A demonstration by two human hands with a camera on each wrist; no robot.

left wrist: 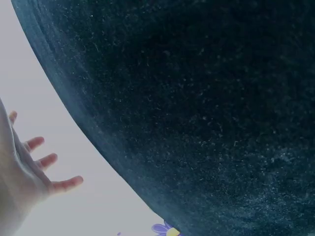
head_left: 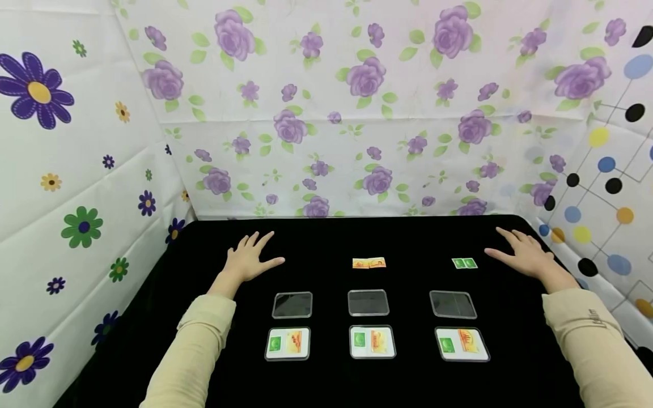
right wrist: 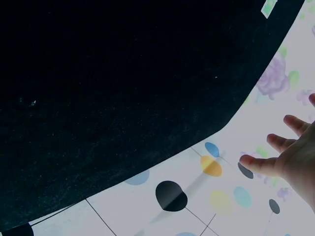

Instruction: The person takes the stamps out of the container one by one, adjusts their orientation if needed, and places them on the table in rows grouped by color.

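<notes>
My left hand (head_left: 247, 259) is spread over the left side of the black table, fingers straight and holding nothing. On the right, my right hand (head_left: 522, 255) is spread the same way, its thumb close to a pair of green stamps (head_left: 465, 263). Two orange stamps (head_left: 369, 263) lie side by side at the middle. Nearer me stand three clear plastic lids (head_left: 292, 305), (head_left: 368, 302), (head_left: 453, 304) in a row. Below them are three clear cases with white cards (head_left: 288, 344), (head_left: 372, 342), (head_left: 462, 344), each bearing a green and an orange stamp.
The black cloth-covered table (head_left: 326, 385) carries everything. A floral curtain (head_left: 331, 119) rises behind its far edge. Patterned sheets flank it, one with daisies (head_left: 76, 170) at left and one with coloured dots (head_left: 607, 215) at right.
</notes>
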